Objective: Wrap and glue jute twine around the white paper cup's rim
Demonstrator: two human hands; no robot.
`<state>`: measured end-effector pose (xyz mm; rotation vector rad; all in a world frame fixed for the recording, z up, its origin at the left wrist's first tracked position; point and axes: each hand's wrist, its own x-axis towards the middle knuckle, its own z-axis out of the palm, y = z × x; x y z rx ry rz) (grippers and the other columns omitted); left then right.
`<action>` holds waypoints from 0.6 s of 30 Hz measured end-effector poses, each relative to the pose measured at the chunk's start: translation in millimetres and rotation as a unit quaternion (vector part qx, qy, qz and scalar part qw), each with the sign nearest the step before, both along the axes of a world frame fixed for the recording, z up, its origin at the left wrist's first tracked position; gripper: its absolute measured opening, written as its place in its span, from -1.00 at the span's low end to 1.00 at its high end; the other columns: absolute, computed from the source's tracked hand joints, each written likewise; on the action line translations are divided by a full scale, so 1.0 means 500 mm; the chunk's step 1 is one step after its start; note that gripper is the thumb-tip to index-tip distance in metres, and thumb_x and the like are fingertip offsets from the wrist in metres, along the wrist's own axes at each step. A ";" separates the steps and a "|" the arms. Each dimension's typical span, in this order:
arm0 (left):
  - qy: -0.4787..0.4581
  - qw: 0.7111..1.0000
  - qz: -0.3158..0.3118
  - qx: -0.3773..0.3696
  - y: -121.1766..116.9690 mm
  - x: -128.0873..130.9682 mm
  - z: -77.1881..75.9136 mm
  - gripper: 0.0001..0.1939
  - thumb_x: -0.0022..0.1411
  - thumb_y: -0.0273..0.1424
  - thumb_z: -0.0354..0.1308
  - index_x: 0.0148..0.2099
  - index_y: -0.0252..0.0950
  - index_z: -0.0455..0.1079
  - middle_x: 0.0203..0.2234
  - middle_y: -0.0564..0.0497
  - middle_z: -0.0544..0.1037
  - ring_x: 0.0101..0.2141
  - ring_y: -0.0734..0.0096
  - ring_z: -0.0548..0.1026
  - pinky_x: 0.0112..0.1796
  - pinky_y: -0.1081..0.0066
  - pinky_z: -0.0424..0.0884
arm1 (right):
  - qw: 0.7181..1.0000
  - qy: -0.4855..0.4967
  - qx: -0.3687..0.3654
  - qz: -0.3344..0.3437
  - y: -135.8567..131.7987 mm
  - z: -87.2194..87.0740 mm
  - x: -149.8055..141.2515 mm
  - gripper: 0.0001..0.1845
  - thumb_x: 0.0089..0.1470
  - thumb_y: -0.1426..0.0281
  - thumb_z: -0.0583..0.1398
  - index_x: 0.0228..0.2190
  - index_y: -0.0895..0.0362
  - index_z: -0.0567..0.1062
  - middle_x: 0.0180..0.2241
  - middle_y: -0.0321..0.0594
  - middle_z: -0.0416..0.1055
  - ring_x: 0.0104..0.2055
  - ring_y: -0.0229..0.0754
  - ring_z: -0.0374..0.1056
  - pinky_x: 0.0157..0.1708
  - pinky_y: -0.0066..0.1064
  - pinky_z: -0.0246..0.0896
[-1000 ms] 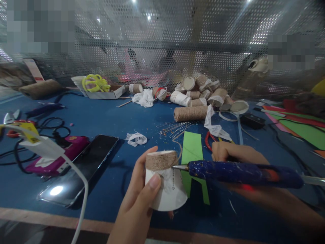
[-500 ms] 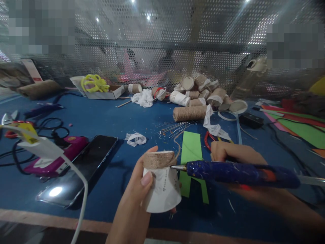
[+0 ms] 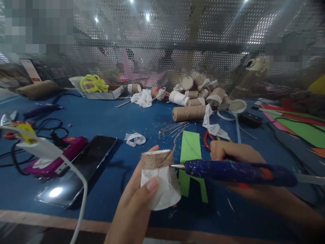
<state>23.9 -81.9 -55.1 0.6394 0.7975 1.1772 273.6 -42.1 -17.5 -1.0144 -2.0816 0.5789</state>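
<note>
My left hand (image 3: 141, 195) is closed around a white paper cup (image 3: 165, 189) held upside down, thumb across its front. Brown jute twine (image 3: 154, 160) wraps the cup's narrow upper part, and a loose strand runs up behind it. In my right hand (image 3: 236, 154) is a blue hot glue gun (image 3: 228, 171), pointed left; its metal nozzle meets the cup just below the twine. A translucent glue stick sticks out of the gun's back end. Cut green paper (image 3: 190, 145) lies on the table just behind the nozzle.
A twine spool (image 3: 189, 113) lies beyond thin wires (image 3: 175, 128), with twine-wrapped cups (image 3: 217, 96) heaped behind. To the left are a phone (image 3: 86, 166), a purple power strip (image 3: 73, 145) and a white cable (image 3: 82, 189). Red-handled pliers (image 3: 206, 139) lie near my right hand. Coloured paper (image 3: 302, 130) is at right.
My left hand has turned the cup, so its printed marks and paper seam have shifted. The cup and glue gun have drifted slightly left, the nozzle staying at the twine's lower edge.
</note>
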 end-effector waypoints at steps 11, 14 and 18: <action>0.005 1.000 0.019 0.021 0.019 -0.020 -0.031 -0.25 0.05 -0.12 0.49 0.28 -0.11 0.45 -0.14 -0.12 0.70 -0.15 -0.13 0.67 -0.37 0.23 0.61 | 0.999 -0.022 -0.017 -0.022 0.000 0.005 0.001 -0.71 0.06 0.41 0.25 -0.53 0.03 0.21 -0.59 -0.44 0.23 -0.58 -0.31 0.11 -0.59 -0.42 -0.02; 0.023 0.999 0.040 0.029 0.021 -0.020 -0.039 -0.26 -0.01 -0.04 0.48 0.20 -0.15 0.51 -0.05 -0.17 0.67 0.07 -0.35 0.56 -0.16 0.03 0.64 | 0.999 -0.026 -0.021 -0.024 0.001 0.004 0.001 -0.71 0.05 0.39 0.24 -0.53 0.03 0.20 -0.59 -0.44 0.22 -0.57 -0.29 0.11 -0.58 -0.41 -0.03; 0.041 0.998 0.049 0.028 0.017 -0.015 -0.034 -0.31 0.06 -0.02 0.42 0.20 -0.15 0.52 -0.05 -0.19 0.67 0.13 -0.42 0.50 -0.11 -0.07 0.62 | 1.000 -0.019 -0.009 -0.014 0.000 0.004 0.000 -0.70 0.07 0.37 0.24 -0.53 0.03 0.19 -0.59 -0.45 0.22 -0.58 -0.30 0.11 -0.59 -0.41 -0.03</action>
